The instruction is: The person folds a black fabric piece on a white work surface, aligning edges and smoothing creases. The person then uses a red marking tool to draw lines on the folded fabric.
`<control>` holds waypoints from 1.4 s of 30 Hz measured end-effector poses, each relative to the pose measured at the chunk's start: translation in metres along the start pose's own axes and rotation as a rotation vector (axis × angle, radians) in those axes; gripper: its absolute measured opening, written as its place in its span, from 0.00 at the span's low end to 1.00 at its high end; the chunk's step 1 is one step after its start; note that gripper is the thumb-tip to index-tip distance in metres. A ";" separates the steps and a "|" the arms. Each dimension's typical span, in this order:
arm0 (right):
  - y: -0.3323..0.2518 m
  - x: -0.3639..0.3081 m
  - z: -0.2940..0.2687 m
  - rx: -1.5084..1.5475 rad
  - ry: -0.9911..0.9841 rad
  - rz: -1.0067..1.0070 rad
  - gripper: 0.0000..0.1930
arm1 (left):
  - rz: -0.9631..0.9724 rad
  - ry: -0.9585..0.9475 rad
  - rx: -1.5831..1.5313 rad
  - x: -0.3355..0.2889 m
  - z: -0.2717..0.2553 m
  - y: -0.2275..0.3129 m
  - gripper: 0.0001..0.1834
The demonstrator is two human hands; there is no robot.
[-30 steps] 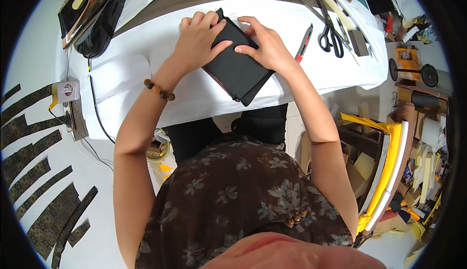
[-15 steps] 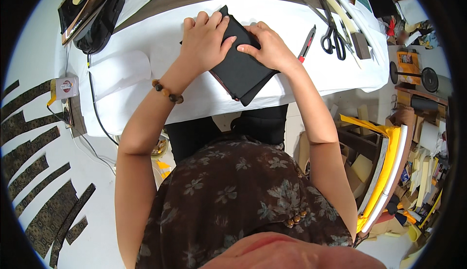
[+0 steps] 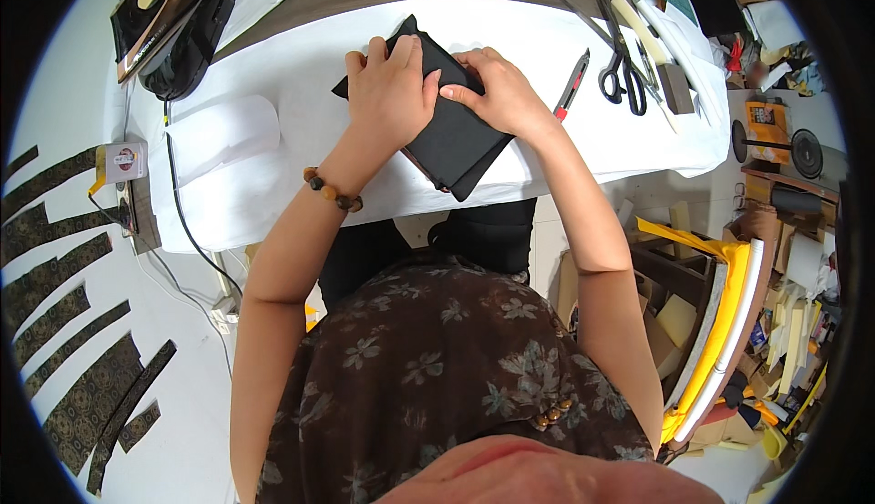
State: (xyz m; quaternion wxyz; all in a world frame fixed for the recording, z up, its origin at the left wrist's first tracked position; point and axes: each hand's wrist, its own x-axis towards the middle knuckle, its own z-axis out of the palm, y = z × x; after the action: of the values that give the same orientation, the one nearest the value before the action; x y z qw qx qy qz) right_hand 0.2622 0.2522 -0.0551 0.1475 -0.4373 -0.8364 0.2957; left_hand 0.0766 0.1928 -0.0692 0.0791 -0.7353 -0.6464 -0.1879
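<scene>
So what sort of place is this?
Probably a small sewing or fabric-craft workshop. A clothes iron sits at the upper left, black-handled scissors lie on the white-covered table, and dark patterned strips, seemingly cut fabric, are laid out on the left.

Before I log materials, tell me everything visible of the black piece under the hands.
The black piece looks like cloth: flat, layered, roughly rectangular, with a reddish lower-left edge and a pointed flap jutting left. It lies aslant on the white table cover, the left hand across its upper left, the right hand at its upper right.
</scene>
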 end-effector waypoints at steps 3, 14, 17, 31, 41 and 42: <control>0.001 0.002 0.001 0.014 -0.020 0.003 0.31 | 0.042 0.030 -0.035 0.000 0.002 -0.009 0.27; 0.011 0.005 0.003 0.117 -0.025 -0.031 0.30 | 0.262 0.008 -0.135 0.009 0.002 -0.034 0.26; 0.010 0.005 0.004 0.113 -0.022 -0.014 0.31 | 0.280 -0.039 -0.134 0.010 -0.002 -0.033 0.24; 0.011 0.005 0.005 0.060 0.016 -0.052 0.29 | 0.384 -0.156 -0.320 0.002 -0.014 -0.017 0.23; 0.020 0.010 0.003 0.086 -0.033 -0.124 0.28 | 0.407 -0.213 -0.357 0.008 -0.023 -0.021 0.26; 0.021 0.014 0.000 0.070 -0.059 -0.155 0.29 | 0.381 -0.148 -0.353 0.014 -0.027 -0.024 0.26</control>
State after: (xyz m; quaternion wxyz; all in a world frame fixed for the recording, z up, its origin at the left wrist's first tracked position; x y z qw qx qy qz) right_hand 0.2673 0.2726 -0.0682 0.1607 -0.3568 -0.8609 0.3252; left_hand 0.0499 0.1992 -0.0421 -0.0639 -0.8578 -0.4576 -0.2252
